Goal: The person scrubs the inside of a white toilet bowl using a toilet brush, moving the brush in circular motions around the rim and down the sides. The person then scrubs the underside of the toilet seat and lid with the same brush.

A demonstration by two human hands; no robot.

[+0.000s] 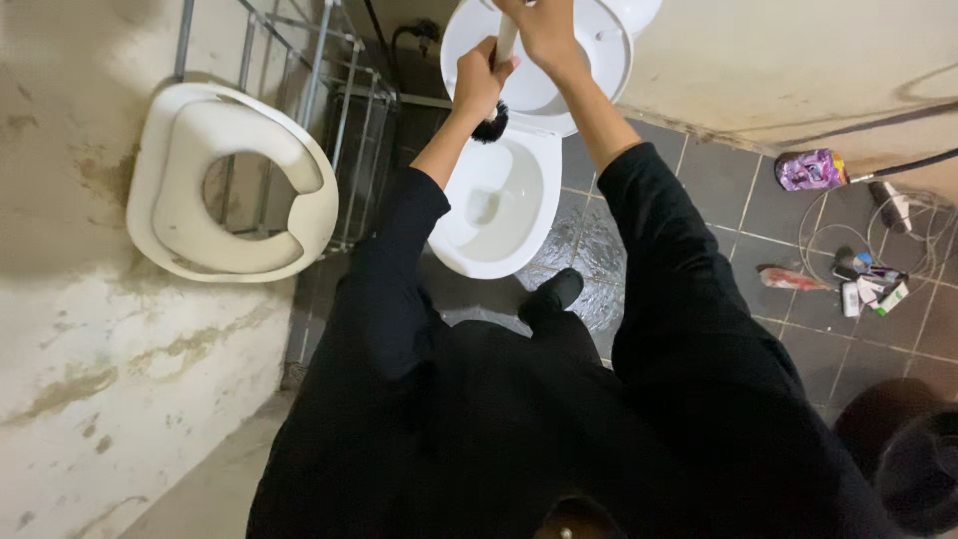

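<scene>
Head view: a brush is held in both hands over the open toilet. The left hand is clenched low on the white handle, just above the black bristles, probably for control of the head. The right hand is wrapped around the handle higher up, at the top edge of the frame, where leverage is had. The bristles are seen at the back rim of the bowl, below the raised seat. Whether they touch the porcelain cannot be told. The handle's upper end is hidden by the right hand and cut off by the frame. A spare seat is leaned on the left wall beside a wire rack. Bottles and a hose are scattered on the floor by the right wall. A dark bin is cut off at the floor's near right corner.
</scene>
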